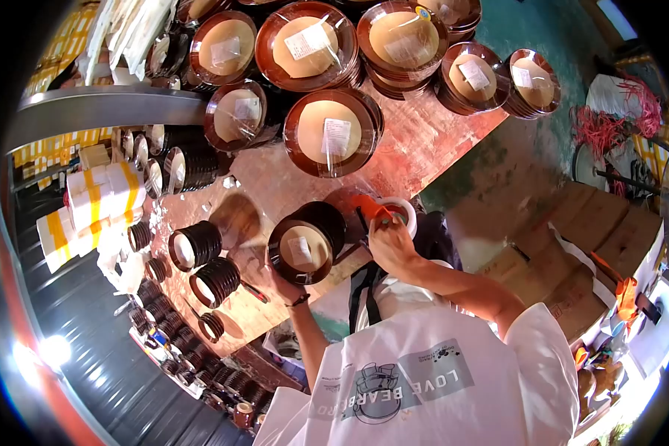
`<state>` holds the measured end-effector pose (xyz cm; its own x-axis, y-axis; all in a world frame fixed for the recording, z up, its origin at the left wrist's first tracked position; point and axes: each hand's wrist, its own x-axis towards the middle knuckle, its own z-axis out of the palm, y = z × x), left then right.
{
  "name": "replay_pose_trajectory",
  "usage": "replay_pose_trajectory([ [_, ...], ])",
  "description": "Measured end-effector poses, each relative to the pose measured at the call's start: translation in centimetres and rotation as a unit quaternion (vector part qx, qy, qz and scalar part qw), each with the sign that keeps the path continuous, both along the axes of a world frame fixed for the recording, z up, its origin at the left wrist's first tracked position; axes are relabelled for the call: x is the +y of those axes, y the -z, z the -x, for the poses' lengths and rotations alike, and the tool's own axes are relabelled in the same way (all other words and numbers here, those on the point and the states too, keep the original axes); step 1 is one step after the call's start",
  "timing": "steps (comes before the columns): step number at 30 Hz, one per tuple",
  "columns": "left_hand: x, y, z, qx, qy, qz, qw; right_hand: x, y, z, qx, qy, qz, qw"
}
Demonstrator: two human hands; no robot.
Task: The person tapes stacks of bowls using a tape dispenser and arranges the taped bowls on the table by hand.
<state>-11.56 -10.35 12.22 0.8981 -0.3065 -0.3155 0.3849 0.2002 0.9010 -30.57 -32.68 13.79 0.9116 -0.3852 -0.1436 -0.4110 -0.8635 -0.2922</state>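
My left hand (279, 284) grips the near left side of a stack of dark brown round dishes (327, 223). Its front dish has a tan centre and a white label (300, 250), and part of my fingers is hidden beside the stack. To the right, my right hand (392, 241) is closed around an orange tape dispenser (370, 208) with a pale tape roll (404, 211) on it. The dispenser is close to the right side of the stack; I cannot tell if the two touch.
Larger wrapped stacks of brown dishes (334, 134) fill the far side of the worktable (424, 141). Smaller dish stacks (195, 245) and a red-handled tool (256, 293) lie at left. A grey metal beam (126, 108) is at upper left, flattened cardboard (565, 245) at right.
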Motion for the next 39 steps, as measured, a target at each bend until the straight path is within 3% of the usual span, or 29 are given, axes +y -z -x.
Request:
replay_pose_trajectory([
  [2,1.6,-0.2,-2.9,-0.07,0.13,-0.036,0.988,-0.4,-0.4,0.2,0.003,-0.009,-0.009,1.0],
  [3,0.3,-1.2,-4.4,-0.188,0.18,-0.074,0.963,-0.5,-1.1,0.3,0.0,0.017,-0.063,0.998],
  [6,-3.5,-6.0,-8.1,-0.167,0.273,-0.12,0.94,0.4,-1.1,0.2,-0.041,0.088,-0.161,0.982],
  [7,-5.2,-7.7,-8.7,-0.251,0.374,-0.216,0.866,0.8,-1.1,0.1,-0.079,0.131,-0.205,0.967],
  [8,-6.8,-8.7,-9.3,-0.327,0.464,-0.304,0.765,0.9,-2.1,-0.3,0.013,0.135,-0.269,0.953],
  [9,-8.2,-9.0,-9.7,-0.327,0.465,-0.303,0.765,0.9,-2.5,-0.7,0.013,0.136,-0.268,0.954],
  [11,-10.4,-8.8,-9.5,-0.379,0.564,-0.326,0.657,1.2,-3.0,-1.1,0.108,0.093,-0.318,0.937],
  [15,-11.0,-6.7,-8.7,-0.423,0.567,-0.318,0.631,2.2,-3.5,-1.7,0.114,0.058,-0.284,0.95],
  [19,-10.9,-6.3,-9.1,-0.432,0.55,-0.286,0.655,2.7,-4.5,-3.2,0.145,0.004,-0.289,0.946],
  [21,-10.9,-6.2,-9.3,-0.415,0.552,-0.29,0.663,4.0,-3.7,-4.0,0.118,-0.037,-0.228,0.966],
  [30,-10.1,-5.4,-10.2,-0.379,0.562,-0.255,0.689,3.8,-4.8,-6.6,0.108,-0.035,-0.217,0.969],
  [32,-9.1,-5.8,-10.0,-0.403,0.551,-0.27,0.679,2.4,-5.7,-7.0,0.139,-0.005,-0.282,0.949],
  [34,-7.1,-6.2,-9.9,-0.391,0.431,-0.291,0.76,1.9,-4.4,-7.0,0.138,0.041,-0.261,0.955],
  [35,-5.8,-5.9,-9.9,-0.391,0.427,-0.291,0.761,1.6,-3.8,-6.7,0.137,0.087,-0.24,0.957],
  [37,-2.3,-4.4,-9.2,-0.254,0.221,-0.169,0.926,0.3,-2.7,-6.4,0.117,0.088,-0.175,0.974],
  [39,1.3,-3.0,-7.0,-0.154,0.117,-0.181,0.964,-1.4,-3.1,-6.5,0.118,0.094,-0.149,0.977],
])
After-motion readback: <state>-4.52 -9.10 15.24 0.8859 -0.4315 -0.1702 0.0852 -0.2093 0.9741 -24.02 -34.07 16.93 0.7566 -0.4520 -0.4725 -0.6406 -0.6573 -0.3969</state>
